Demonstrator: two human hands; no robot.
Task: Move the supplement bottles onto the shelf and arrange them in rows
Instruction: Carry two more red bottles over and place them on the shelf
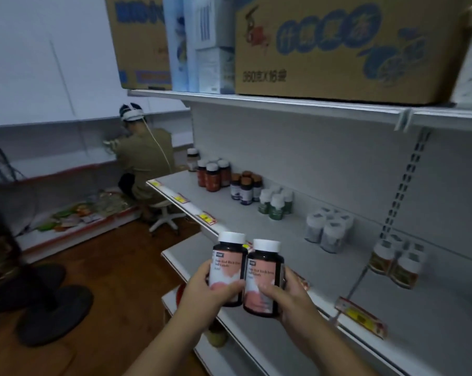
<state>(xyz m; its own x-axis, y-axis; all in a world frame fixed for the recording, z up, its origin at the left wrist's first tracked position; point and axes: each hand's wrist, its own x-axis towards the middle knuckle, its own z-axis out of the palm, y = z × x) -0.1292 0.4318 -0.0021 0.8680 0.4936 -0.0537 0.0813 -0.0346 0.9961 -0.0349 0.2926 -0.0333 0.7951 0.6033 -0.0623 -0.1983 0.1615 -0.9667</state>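
We see six clusters of bottles (275,207) already grouped on the shelf (245,213) — well along, we judge. Our left hand (202,291) and right hand (289,297) each grip one bottle (227,270), side by side, touching, held before the shelf — not yet placed.

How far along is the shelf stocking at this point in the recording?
Partly done. Several small groups of bottles already stand along the back of the shelf. In hand: the left hand holds one white-capped bottle and the right hand another, both upright in front of the shelf edge. Left: setting these two down; the shelf's front area is bare.
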